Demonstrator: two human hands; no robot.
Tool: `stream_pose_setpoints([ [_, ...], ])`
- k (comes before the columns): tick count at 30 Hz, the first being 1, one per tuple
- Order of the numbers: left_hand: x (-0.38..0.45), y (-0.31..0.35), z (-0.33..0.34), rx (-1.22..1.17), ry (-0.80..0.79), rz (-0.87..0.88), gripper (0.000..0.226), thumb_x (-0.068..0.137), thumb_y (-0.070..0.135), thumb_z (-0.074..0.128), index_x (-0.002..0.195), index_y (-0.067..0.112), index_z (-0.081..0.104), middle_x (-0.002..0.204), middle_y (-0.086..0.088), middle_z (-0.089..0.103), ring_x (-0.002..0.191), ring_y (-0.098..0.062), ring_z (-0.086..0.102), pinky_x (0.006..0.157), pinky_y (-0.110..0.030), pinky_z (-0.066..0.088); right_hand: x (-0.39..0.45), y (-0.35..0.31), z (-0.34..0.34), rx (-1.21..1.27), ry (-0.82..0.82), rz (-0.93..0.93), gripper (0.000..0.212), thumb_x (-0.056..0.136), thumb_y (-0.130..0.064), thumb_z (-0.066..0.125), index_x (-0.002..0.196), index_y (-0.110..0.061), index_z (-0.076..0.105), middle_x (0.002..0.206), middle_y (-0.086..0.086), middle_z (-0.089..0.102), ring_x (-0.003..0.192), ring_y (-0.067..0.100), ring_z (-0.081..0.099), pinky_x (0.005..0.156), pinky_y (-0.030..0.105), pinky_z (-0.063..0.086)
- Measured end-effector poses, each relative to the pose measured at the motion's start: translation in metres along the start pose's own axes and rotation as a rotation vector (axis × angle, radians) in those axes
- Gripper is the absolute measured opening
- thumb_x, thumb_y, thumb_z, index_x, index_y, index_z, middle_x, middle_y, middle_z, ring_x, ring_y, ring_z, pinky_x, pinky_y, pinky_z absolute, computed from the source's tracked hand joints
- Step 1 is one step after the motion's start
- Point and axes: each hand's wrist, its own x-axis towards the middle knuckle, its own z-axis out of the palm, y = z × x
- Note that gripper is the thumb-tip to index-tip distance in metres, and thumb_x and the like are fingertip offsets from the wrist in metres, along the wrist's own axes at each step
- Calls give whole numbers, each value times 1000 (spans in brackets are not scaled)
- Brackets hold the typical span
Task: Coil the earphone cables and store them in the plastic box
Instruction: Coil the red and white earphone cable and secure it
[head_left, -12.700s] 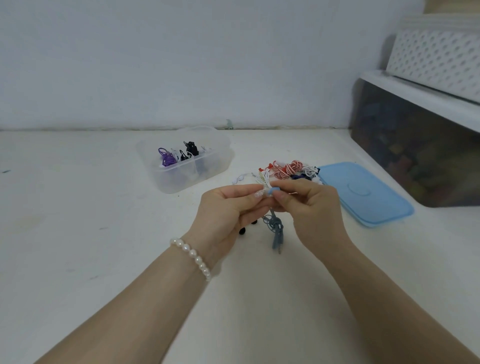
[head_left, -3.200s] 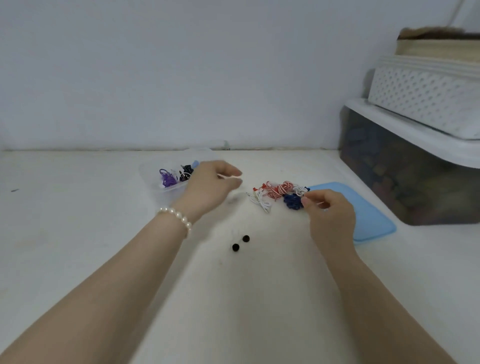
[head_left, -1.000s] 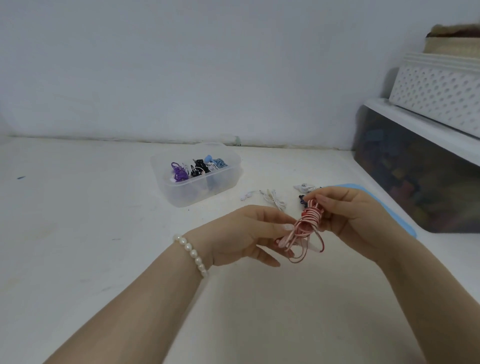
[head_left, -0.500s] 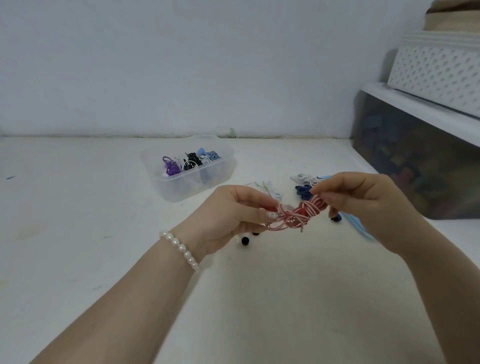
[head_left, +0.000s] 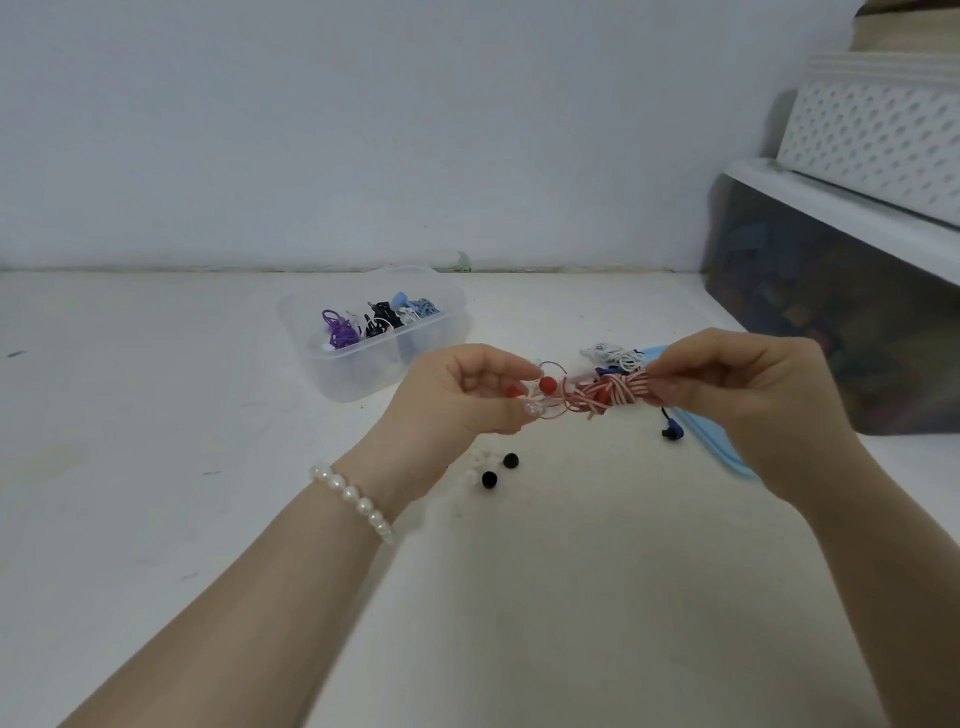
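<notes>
Our right hand (head_left: 737, 395) hides most of the blue lid (head_left: 719, 452). Both hands pinch the red-and-white cable (head_left: 605, 397) above the table (head_left: 156, 467), our left hand (head_left: 467, 400) at its loose loops. The plastic box (head_left: 374, 338) sits behind, well apart.

two hands: the left hand (head_left: 457, 395) and the right hand (head_left: 743, 395); one red-and-white earphone cable (head_left: 608, 395) between them; one clear plastic box (head_left: 363, 374); one blue lid (head_left: 727, 457); two loose black ear tips (head_left: 498, 468); one pearl bracelet (head_left: 358, 504); the coils in the box are too tangled to count
</notes>
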Motion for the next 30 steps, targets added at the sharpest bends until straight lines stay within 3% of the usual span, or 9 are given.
stream_pose_setpoints([
  [4,-3,0,5,69,-26,35,32,71,-12,67,93,12,65,68,0,57,55,-11,59,59,-26,53,0,-1,1,204,28,146,27,69,11,64,62,-14,72,66,4,72,68,22,70,69,24,57],
  [7,-4,-3,12,25,-70,-24,23,77,-2,66,99,6,63,78,-7,59,62,-17,64,60,-28,54,-1,-4,5,334,-13,182,8,52,-11,73,59,-13,72,63,6,71,65,22,70,64,23,56],
  [10,-4,-3,13,-100,-93,-73,12,81,13,63,89,5,64,82,-10,63,60,-17,63,57,-26,54,-2,-5,8,399,-60,207,23,41,-23,77,61,-11,71,64,7,70,65,22,70,64,23,55],
  [14,-4,-1,11,-132,-90,-63,11,80,22,59,81,11,64,71,-8,63,47,-13,55,45,-22,47,-2,-6,9,422,-75,280,5,53,-6,68,58,-8,70,61,9,68,63,22,69,62,27,57],
  [17,-4,0,13,-165,-54,-61,11,90,14,51,88,6,59,54,-3,53,39,-11,40,38,-18,36,-1,-6,8,431,-115,359,14,59,0,57,56,-7,69,60,10,66,58,20,66,54,25,56],
  [23,-1,-2,13,-237,-4,-25,15,92,10,47,84,6,59,55,-2,52,42,-10,37,39,-18,32,0,-3,0,400,-282,534,12,60,5,58,67,-2,65,69,19,67,61,25,68,53,26,55],
  [27,-2,-6,18,-110,23,29,18,94,10,46,82,9,59,55,3,56,47,-12,40,44,-20,34,0,-5,-9,333,-468,586,24,55,20,63,66,-2,62,67,21,65,61,30,67,54,27,55],
  [30,-7,-7,23,114,28,107,17,93,12,48,81,13,58,61,1,57,50,-12,44,50,-21,36,-1,-5,-16,220,-573,584,16,59,9,60,59,-7,64,69,22,66,64,33,68,56,27,55],
])
